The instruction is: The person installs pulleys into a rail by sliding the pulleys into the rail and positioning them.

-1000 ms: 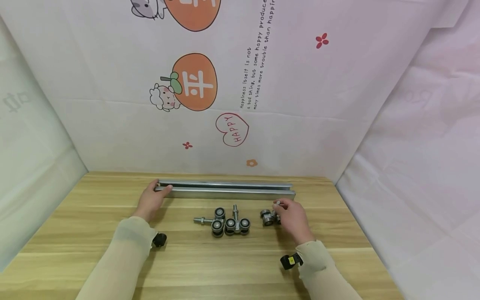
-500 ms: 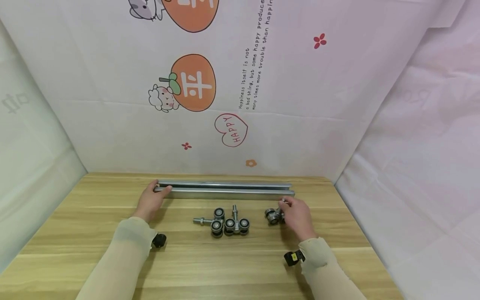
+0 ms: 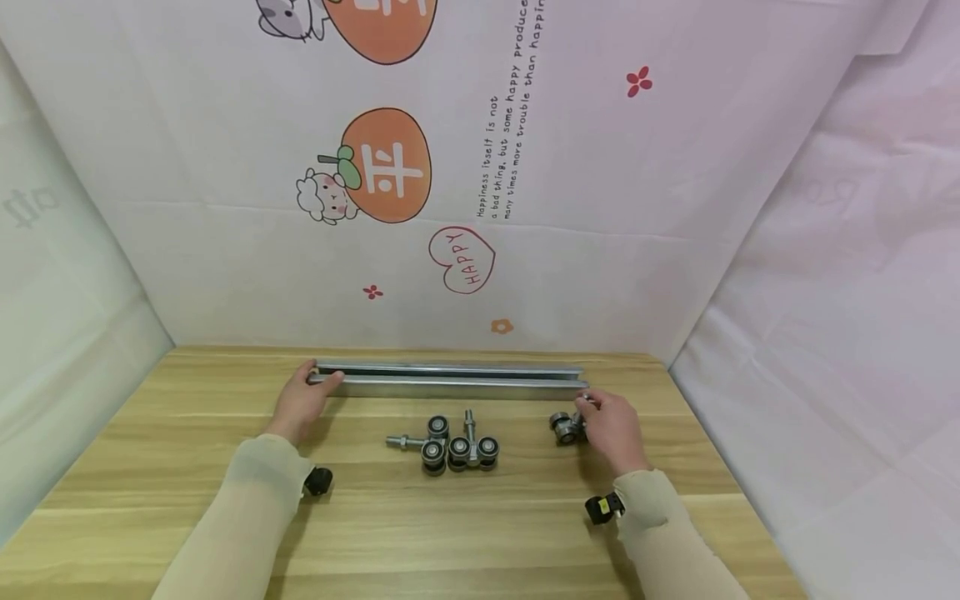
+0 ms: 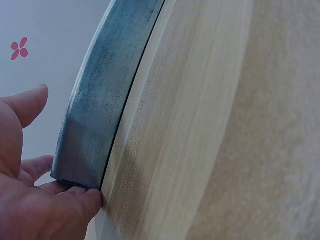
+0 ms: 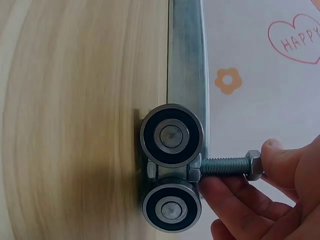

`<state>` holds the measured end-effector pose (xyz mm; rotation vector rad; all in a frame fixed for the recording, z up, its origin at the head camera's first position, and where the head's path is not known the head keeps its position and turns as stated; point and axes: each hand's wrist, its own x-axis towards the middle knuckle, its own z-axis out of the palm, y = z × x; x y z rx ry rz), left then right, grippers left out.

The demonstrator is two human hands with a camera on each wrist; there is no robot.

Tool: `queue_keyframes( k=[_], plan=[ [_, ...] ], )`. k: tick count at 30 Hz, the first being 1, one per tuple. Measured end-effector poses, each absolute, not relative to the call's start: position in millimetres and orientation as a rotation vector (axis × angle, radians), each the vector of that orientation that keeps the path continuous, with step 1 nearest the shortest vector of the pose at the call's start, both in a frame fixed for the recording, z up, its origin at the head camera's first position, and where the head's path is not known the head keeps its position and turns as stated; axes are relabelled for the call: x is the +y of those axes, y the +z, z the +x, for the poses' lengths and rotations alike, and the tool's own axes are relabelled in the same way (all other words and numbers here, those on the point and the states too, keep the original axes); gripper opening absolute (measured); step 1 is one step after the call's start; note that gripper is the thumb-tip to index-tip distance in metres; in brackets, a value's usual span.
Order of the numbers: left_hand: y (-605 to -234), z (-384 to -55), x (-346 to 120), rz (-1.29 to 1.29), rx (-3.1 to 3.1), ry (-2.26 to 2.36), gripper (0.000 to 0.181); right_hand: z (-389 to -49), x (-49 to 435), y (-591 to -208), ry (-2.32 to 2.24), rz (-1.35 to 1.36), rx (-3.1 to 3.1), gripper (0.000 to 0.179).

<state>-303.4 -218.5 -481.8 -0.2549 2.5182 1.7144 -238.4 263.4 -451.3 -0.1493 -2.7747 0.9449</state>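
A galvanised C-shaped metal rail lies crosswise at the back of the table, its slot facing up. My left hand holds its left end; in the left wrist view, curled fingertips touch the rail's end and the thumb is raised. Near the right end, my right hand pinches the threaded bolt of a roller trolley between thumb and fingers. Two of the trolley's black-and-steel wheels face the camera in the right wrist view. They appear just in front of the rail; contact cannot be told.
Two more roller trolleys sit mid-table, close together: one has its bolt pointing left, the other has its bolt pointing away. Behind the wooden table rises a white printed cloth, with white cloth at both sides.
My right hand has moved right with the roller trolley, towards the rail's right end. The left hand, the rail and the two other trolleys have stayed in place.
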Motion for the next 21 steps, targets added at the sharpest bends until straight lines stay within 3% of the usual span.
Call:
queue_keyframes(
  k=[21],
  plan=[
    [-483, -304, -220, -0.246, 2.549, 1.693, 0.094, -246, 308, -456, 0.908, -0.229, -2.768, 0.034]
  ],
)
